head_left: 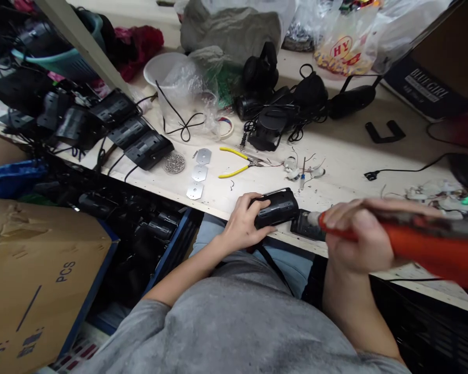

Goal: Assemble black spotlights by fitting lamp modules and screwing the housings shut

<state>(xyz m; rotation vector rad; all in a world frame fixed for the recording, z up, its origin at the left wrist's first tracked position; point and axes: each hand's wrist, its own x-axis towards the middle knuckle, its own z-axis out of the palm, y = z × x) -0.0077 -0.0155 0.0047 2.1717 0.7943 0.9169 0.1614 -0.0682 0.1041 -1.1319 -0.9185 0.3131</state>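
Observation:
My left hand (244, 221) grips a black plastic housing (276, 209) at the front edge of the workbench. My right hand (361, 236) is wrapped round a red power screwdriver (432, 244), which is blurred and points left. The tool's tip reaches a black plastic piece (307, 225) that lies just right of the housing; whether it touches the piece, I cannot tell. Beyond my hands lie yellow-handled pliers (236, 162), a small blue-handled screwdriver (302, 174) and several silver plates (199, 172). A round dish of screws (174, 162) sits further left.
Several black housings (148, 148) with cables crowd the bench's left side. Behind are a white tub (159, 67), black lamp-like units (271, 124) and a dark cardboard box (425, 78). A brown carton (42, 280) stands low at left. Loose wired parts (437, 192) lie at right.

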